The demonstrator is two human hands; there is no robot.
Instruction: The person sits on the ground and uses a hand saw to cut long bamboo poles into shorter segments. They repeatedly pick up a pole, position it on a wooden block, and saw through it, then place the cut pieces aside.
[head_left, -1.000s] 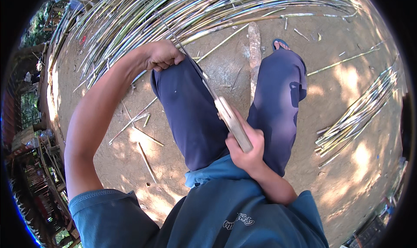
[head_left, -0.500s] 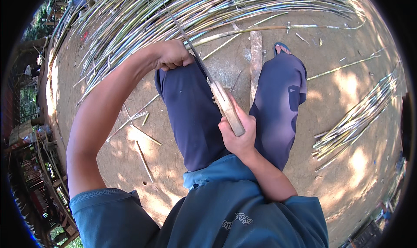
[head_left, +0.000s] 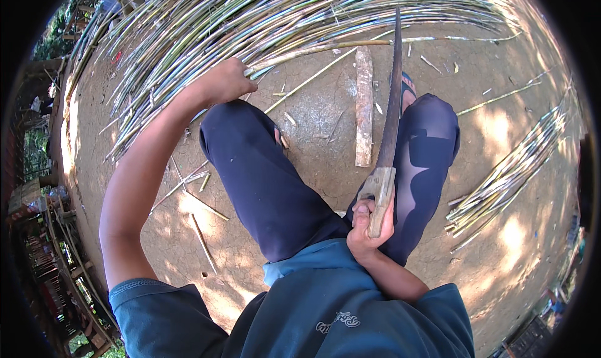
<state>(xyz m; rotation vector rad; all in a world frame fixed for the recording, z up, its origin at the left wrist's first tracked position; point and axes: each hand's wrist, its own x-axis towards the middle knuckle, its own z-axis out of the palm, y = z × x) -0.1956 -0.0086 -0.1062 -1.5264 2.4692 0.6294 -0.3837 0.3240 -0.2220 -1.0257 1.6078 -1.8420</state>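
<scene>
Running sideways, the cane (head_left: 325,48) is clenched by the left hand (head_left: 226,82) at its near end. The saw (head_left: 389,126), gripped in the right hand (head_left: 370,223), is held pointing away, crossing the cane's far end.

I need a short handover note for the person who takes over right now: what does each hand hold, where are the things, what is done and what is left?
Left hand: closed on the end of one long bamboo stalk, held above the left knee.
Right hand: closed on the wooden handle of the saw, blade pointing up and away, off the stalk.
Big bamboo pile lies ahead; smaller bundle on the right; wooden block between the feet.
Done: no cut visible in this stalk.
Left: the cut.
</scene>
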